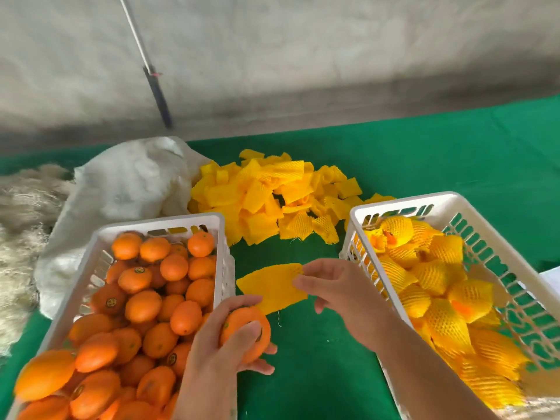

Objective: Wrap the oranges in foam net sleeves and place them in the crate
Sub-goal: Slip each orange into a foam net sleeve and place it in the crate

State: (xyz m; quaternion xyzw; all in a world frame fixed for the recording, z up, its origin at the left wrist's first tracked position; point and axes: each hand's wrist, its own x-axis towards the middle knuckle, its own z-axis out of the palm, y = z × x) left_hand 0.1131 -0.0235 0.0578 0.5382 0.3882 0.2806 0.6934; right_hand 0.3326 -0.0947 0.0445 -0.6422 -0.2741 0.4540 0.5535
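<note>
My left hand (224, 338) grips a bare orange (242, 321) just right of the white crate of unwrapped oranges (91, 262). My right hand (336, 289) pinches the right edge of a flat yellow foam net sleeve (272, 286), held over the green cloth between the two crates. The sleeve's lower left corner reaches the orange. At the right stands a second white crate (485, 237) holding several oranges wrapped in yellow sleeves (439, 298). A heap of loose yellow sleeves (266, 195) lies beyond the hands.
A green cloth (318, 374) covers the table. A white sack (127, 183) and pale fibrous stuff (21, 213) lie at the back left. A pole with a dark handle (157, 95) leans against the grey wall behind.
</note>
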